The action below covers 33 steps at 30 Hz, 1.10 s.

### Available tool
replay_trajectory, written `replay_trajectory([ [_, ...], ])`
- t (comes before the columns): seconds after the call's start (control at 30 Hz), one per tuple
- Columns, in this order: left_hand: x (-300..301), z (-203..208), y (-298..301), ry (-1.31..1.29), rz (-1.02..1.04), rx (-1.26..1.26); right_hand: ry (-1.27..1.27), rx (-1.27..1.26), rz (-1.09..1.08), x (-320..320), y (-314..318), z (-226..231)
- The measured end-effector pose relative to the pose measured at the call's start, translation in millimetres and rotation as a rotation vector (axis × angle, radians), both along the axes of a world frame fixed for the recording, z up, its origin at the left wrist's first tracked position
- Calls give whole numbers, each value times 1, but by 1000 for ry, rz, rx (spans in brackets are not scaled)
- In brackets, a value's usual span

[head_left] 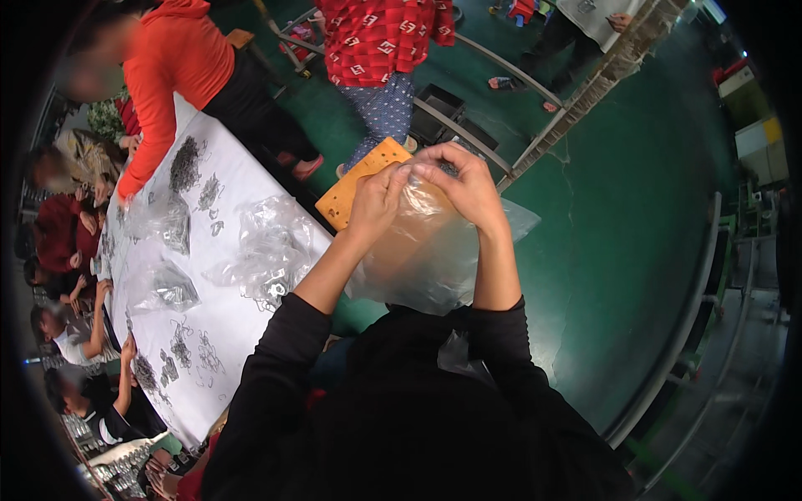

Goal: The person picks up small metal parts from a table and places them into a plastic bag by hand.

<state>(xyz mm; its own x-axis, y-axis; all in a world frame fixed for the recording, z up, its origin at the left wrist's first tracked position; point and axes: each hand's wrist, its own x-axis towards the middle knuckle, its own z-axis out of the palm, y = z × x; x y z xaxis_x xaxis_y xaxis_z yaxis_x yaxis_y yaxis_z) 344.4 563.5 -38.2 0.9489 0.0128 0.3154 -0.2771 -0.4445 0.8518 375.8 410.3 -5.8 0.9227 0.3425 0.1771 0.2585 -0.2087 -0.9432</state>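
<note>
A clear plastic bag [422, 259] hangs in front of my body, and an orange-brown surface shows through it. My left hand [378, 199] pinches the bag's upper edge between thumb and fingers. Close beside it, my right hand [468, 185] grips the same edge with its fingers curled. The two hands nearly meet at the top of the bag. Whether anything lies inside the bag, I cannot tell. Behind my hands stands a yellow-orange stool or board [347, 196] with dark round marks, partly covered by the bag.
At left, a white-covered table [225, 330] bears clear plastic bags [276, 250] and piles of dark, thin wire-like pieces [185, 163]. People work along its far side; one in an orange top [180, 63] leans over it. A metal rail [576, 96] and black crates [439, 108] stand ahead.
</note>
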Motion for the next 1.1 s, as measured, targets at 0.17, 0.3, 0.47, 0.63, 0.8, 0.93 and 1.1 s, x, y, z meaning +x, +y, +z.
replay_trajectory([
  [0.17, -14, 5, 23, 365, -293, 124, -22, 109, -214, 7, -3, -8],
  [0.3, -30, -6, 68, 634, -339, 128, -4, 114, -468, 20, -34, -22],
  [0.47, -37, -47, 112, 598, -217, -139, -31, 16, -663, 21, -51, -29],
  [0.63, -22, -43, 84, 410, 102, -679, 67, -312, -850, 22, -64, -31],
  [0.8, 3, -27, 54, 164, 94, -466, -352, -510, -577, 20, -48, -25],
  [0.93, 6, -1, 34, 186, -81, -278, 81, -71, 72, 12, 5, 0],
  [1.1, -6, 5, 21, 256, -184, -234, 251, 70, 64, 14, 3, -12],
])
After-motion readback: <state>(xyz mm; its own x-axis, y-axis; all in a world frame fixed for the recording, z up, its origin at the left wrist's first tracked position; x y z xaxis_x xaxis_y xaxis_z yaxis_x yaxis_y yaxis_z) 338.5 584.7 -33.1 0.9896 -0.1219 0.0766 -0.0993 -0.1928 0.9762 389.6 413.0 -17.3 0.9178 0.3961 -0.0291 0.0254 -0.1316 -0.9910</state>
